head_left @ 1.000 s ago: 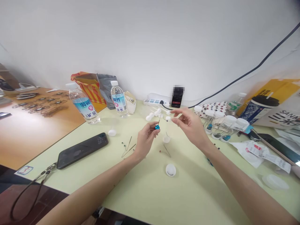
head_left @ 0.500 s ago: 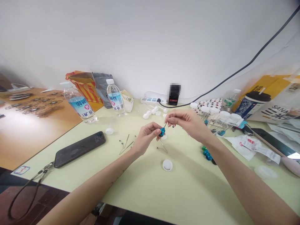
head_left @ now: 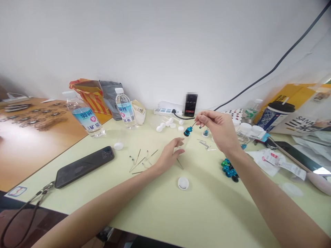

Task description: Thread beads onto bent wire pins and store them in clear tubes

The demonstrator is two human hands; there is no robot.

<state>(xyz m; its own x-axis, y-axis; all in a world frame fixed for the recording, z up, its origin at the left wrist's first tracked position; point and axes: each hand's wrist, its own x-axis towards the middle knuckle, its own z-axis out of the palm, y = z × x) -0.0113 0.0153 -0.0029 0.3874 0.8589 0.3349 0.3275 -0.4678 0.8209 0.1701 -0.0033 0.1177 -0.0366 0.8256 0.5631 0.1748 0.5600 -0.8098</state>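
My right hand (head_left: pixel 219 130) pinches a thin metal pin strung with blue beads (head_left: pixel 188 131) between thumb and fingertips, holding it above the table with the beads at the lower end. My left hand (head_left: pixel 170 155) rests low on the pale green table (head_left: pixel 207 206), fingers apart and holding nothing. Closest to it lies a thin metal pin (head_left: pixel 179 164). Further left are several loose pins with small dark beads (head_left: pixel 137 162). A white bottle cap (head_left: pixel 183 183) sits below my left hand. A heap of blue and green beads (head_left: pixel 229 169) lies under my right forearm.
Glass vials with white lids (head_left: pixel 244 132) and white caps (head_left: pixel 164 125) stand at the back. Two water bottles (head_left: pixel 124 108), a power strip (head_left: pixel 165 111) and a dark phone (head_left: pixel 84 167) surround the work area. Papers (head_left: pixel 274 162) and a drink cup (head_left: pixel 275 116) lie right.
My left hand has let go of the beaded pin and dropped to the table. My right hand alone now holds the pin, raised and further right. The view has shifted slightly.
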